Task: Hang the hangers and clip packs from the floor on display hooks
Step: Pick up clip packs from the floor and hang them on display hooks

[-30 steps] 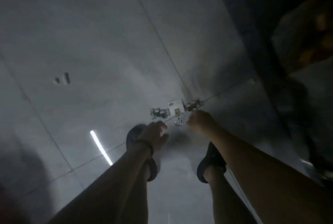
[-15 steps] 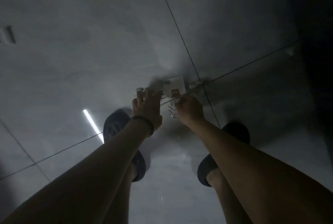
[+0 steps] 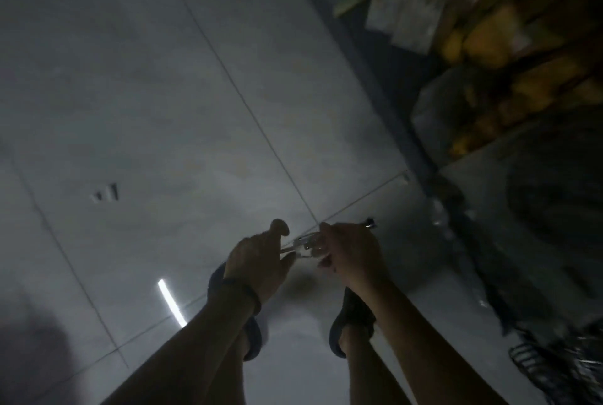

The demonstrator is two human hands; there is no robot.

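In dim light a small clip pack (image 3: 305,244), clear wrap with metal clips, is held between both my hands above the grey tiled floor (image 3: 163,94). My left hand (image 3: 257,261) grips its left end, thumb raised. Its right end is gripped by my right hand (image 3: 350,254), and a dark metal tip (image 3: 370,223) pokes out past those fingers. Most of the pack is hidden by my fingers.
Blurred display shelving (image 3: 489,29) with yellow and white packed goods fills the upper right. A dark wire item (image 3: 538,368) lies at the lower right. A small pale object (image 3: 104,194) lies on the floor to the left. My feet in dark slippers (image 3: 349,323) stand below my hands.
Both hands have closed on the clip pack and lifted it off the floor. The view has swung up and right, bringing the shelving into sight.
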